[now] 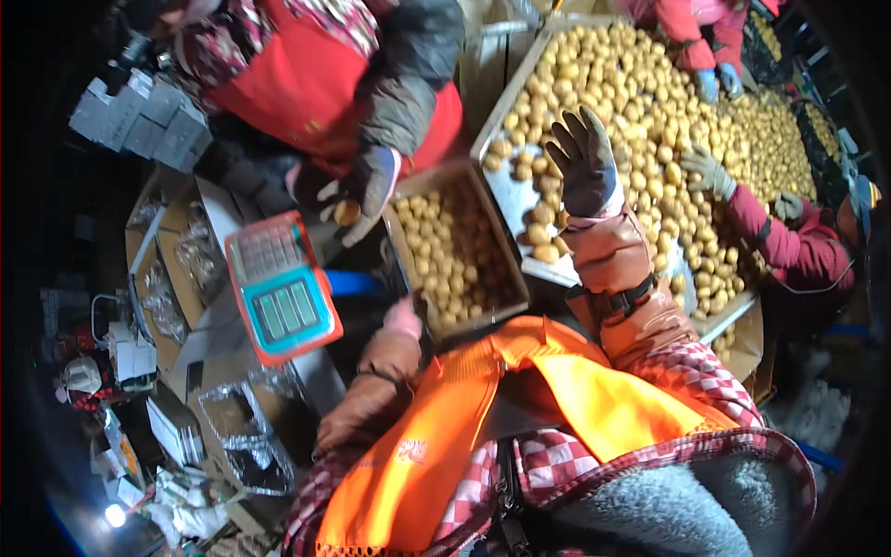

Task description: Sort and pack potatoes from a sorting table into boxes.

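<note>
Head view looks down into a dim, crowded room. To our right, a broad surface (509, 197) with a raised edge carries a heap of potatoes (640, 121), its pale sheet bare in patches. Just beside it, before us, a crate (504, 243) holds more potatoes. On our left are open cartons (213, 209) and a bright lamp (114, 515); grey boxes (139, 116) stand stacked above them.

We count one crate, one scale (278, 269) with three display panes, and four other people: one in a red apron (302, 88), one in pink sleeves (682, 37), one in dark red sleeves (794, 251) and one in a pale cap (83, 374) far off. The potatoes are too many to count. The aproned person holds one potato (347, 213) in gloved fingers.

Our right hand (587, 167), in a dark, smudged glove, is raised in front of the heap, its fingers spread apart and holding nothing. Our left hand (406, 313) is at the crate's left side, mostly hidden; we cannot tell how its fingers stand.

The potatoes are rounded, yellow-brown and smooth; the crate is oblong and brown-walled. Clear, crinkled bags (165, 311) fill the cartons. We wear a glossy orange vest (399, 464) over checked cloth, with fleecy grey trousers (650, 506).
</note>
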`<state>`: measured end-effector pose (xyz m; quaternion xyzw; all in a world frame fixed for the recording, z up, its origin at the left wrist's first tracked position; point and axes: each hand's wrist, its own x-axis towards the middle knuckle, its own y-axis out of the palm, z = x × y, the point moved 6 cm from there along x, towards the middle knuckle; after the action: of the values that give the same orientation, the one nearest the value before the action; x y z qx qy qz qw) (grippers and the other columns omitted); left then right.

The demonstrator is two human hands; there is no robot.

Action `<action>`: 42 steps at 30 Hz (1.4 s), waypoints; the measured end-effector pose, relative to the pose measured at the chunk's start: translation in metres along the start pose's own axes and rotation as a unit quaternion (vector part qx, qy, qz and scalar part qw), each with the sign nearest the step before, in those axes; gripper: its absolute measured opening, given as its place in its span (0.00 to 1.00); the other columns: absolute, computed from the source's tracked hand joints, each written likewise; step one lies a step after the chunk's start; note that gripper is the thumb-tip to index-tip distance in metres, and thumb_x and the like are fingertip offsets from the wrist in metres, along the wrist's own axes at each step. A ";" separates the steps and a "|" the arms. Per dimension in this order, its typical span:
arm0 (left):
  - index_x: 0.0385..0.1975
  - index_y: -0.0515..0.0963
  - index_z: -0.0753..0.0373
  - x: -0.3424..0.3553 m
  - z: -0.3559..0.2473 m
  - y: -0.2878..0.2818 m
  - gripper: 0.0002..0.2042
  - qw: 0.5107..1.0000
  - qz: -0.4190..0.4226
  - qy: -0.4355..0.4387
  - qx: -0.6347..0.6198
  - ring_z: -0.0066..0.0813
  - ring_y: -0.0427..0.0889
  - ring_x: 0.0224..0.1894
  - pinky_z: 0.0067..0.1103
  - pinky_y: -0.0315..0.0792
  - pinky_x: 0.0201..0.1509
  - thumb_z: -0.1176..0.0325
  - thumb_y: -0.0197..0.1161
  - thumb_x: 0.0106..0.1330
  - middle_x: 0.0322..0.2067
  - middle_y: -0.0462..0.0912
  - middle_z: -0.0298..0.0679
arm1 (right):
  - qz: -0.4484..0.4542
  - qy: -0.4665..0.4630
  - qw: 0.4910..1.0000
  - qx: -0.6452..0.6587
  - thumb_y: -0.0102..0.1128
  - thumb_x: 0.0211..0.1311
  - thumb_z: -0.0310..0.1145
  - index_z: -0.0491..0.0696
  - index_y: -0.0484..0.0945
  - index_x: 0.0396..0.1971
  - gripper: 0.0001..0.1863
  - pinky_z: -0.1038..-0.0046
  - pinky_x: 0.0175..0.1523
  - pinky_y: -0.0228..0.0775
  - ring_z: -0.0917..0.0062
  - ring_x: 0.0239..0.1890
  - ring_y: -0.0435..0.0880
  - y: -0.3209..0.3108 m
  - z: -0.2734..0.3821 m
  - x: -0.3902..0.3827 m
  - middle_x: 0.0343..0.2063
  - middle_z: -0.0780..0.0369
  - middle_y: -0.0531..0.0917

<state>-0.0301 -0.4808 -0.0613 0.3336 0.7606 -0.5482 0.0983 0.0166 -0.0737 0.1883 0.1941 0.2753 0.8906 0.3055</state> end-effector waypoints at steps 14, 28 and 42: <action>0.51 0.80 0.64 -0.041 0.030 0.065 0.14 0.507 -0.256 -0.201 -0.798 0.17 0.79 0.41 0.14 0.76 0.49 0.77 0.56 0.68 0.40 0.82 0.36 | -0.066 0.462 0.873 -0.138 0.57 0.67 0.45 0.49 0.80 0.46 0.16 0.68 0.43 0.76 0.73 0.38 0.82 -0.148 -0.057 -0.129 0.38 0.62 0.82; 0.47 0.81 0.65 -0.108 0.100 0.153 0.12 0.424 -0.324 -0.213 -0.819 0.22 0.79 0.43 0.14 0.77 0.50 0.75 0.62 0.65 0.42 0.81 0.36 | 0.065 0.500 0.817 -0.280 0.57 0.67 0.40 0.48 0.81 0.43 0.13 0.70 0.40 0.75 0.75 0.36 0.82 -0.210 -0.027 -0.168 0.35 0.63 0.83; 0.57 0.73 0.45 -0.024 0.125 0.131 0.16 0.727 -0.144 -0.351 -0.572 0.24 0.79 0.44 0.28 0.73 0.46 0.56 0.58 0.72 0.47 0.83 0.28 | 0.096 0.460 0.792 -0.390 0.58 0.66 0.35 0.47 0.82 0.39 0.09 0.72 0.37 0.74 0.76 0.33 0.82 -0.161 -0.026 -0.179 0.33 0.64 0.83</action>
<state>0.0417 -0.5796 -0.1970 -0.1156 0.8802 -0.0948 0.4504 0.2057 -0.0930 0.0383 -0.3486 -0.0074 0.9313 0.1056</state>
